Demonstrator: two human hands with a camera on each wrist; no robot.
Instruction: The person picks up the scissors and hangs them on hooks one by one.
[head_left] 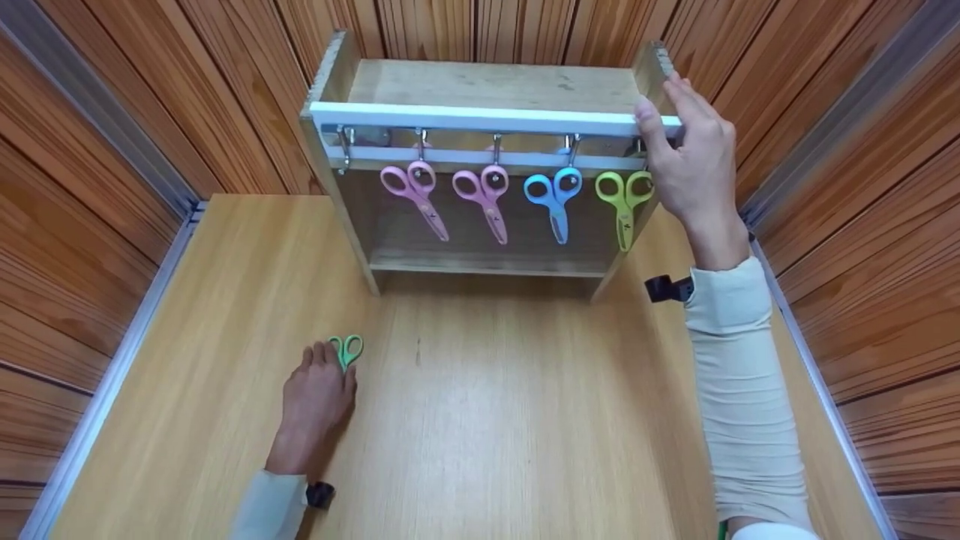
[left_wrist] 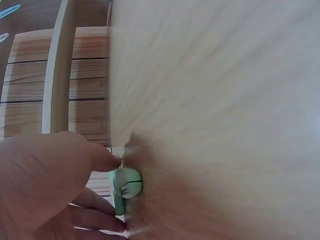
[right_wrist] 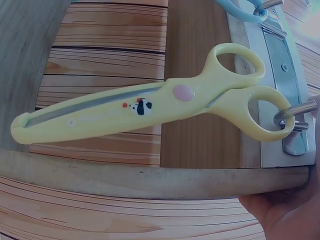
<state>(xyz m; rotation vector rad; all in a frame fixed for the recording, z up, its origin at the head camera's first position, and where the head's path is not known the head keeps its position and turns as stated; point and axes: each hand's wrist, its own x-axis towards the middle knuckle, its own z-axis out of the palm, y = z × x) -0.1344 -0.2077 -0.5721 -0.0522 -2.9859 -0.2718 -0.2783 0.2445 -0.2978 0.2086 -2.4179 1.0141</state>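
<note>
On the table at the left lies a pair of green scissors (head_left: 349, 349), its handle loops pointing away. My left hand (head_left: 316, 390) is over its blade part; in the left wrist view, thumb and fingers close about the green scissors (left_wrist: 129, 184) from both sides. A wooden rack (head_left: 487, 82) stands upright at the back. My right hand (head_left: 694, 150) grips its top right corner, thumb at the white front bar (head_left: 480, 118). Beside that hand, yellow scissors (head_left: 624, 206) hang from a hook; the right wrist view shows these yellow scissors (right_wrist: 150, 107) closely, one loop on the hook.
Blue scissors (head_left: 556, 206) and two pink pairs, one the middle pink scissors (head_left: 487, 206) and one the left pink scissors (head_left: 421, 202), hang along the rack. The leftmost hook (head_left: 345, 150) carries no scissors. Wood-panelled walls (head_left: 75, 187) enclose the table (head_left: 487, 412).
</note>
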